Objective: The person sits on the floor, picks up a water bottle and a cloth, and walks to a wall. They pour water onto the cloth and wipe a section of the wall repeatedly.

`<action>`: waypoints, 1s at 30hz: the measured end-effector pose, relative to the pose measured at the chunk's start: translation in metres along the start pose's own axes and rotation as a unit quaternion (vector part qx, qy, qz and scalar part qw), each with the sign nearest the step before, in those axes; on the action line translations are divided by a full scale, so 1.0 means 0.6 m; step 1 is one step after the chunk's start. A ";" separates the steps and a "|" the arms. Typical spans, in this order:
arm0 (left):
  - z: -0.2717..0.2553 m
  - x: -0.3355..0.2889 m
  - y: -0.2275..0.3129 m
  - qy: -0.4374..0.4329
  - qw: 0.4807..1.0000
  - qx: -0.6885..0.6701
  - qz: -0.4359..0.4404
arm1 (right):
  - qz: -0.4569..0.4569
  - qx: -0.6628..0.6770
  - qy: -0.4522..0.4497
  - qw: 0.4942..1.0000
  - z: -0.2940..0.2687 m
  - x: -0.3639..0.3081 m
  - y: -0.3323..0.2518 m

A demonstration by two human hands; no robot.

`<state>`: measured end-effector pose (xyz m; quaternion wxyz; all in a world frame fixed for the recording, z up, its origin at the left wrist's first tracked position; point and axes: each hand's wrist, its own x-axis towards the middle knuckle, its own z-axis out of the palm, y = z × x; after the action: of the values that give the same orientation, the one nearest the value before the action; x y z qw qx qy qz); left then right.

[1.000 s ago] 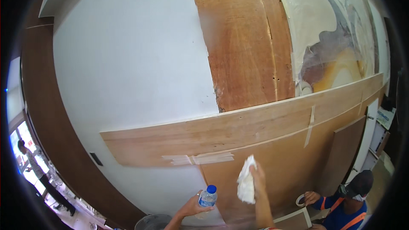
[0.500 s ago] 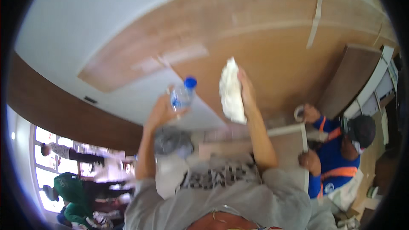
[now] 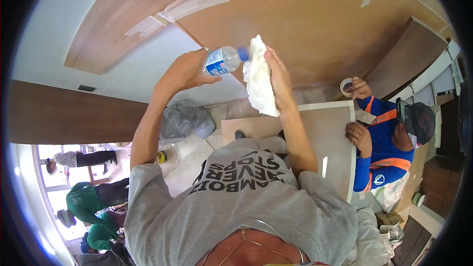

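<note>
My left hand [image 3: 188,70] is wrapped around a small clear plastic bottle [image 3: 217,62] with a blue and white label. The bottle lies tipped on its side, and its blue cap end points right, right against or just short of a white cloth [image 3: 259,79]; I cannot tell whether they touch. My right hand [image 3: 280,78] grips that bunched cloth along its right side, fingers behind it. Both hands are raised in front of a brown wooden panel [image 3: 305,29].
Close on my right, a co-worker in blue and orange [image 3: 389,143] holds a tape roll [image 3: 346,87] and a framed board [image 3: 320,133]. A grey fan [image 3: 180,120] stands beyond my left arm. White tape strips [image 3: 197,5] cross the panel. Other people [image 3: 88,202] are at far left.
The bottle has gone from nearly upright to tipped right, with its cap end now by the cloth. Both hands appear higher in the picture, and the whole view has shifted.
</note>
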<state>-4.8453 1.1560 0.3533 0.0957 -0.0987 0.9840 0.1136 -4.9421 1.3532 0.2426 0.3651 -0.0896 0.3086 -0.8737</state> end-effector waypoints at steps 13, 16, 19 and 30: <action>-0.009 -0.001 -0.064 -0.002 0.995 0.081 0.052 | 0.012 -0.035 0.012 0.999 0.028 0.016 0.064; -0.013 -0.003 -0.076 -0.003 0.995 0.082 0.057 | 0.017 -0.011 0.006 1.000 0.035 0.023 0.076; -0.016 -0.002 -0.085 -0.003 0.994 0.094 0.053 | 0.019 0.060 -0.005 0.998 0.040 0.031 0.090; -0.016 0.000 -0.119 0.020 0.991 0.111 0.072 | -0.007 0.072 -0.033 0.997 0.022 0.064 0.120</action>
<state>-4.8316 1.0854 0.3480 0.0779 -0.0189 0.9967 0.0085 -4.9226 1.2816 0.2070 0.3747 -0.0942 0.2325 -0.8926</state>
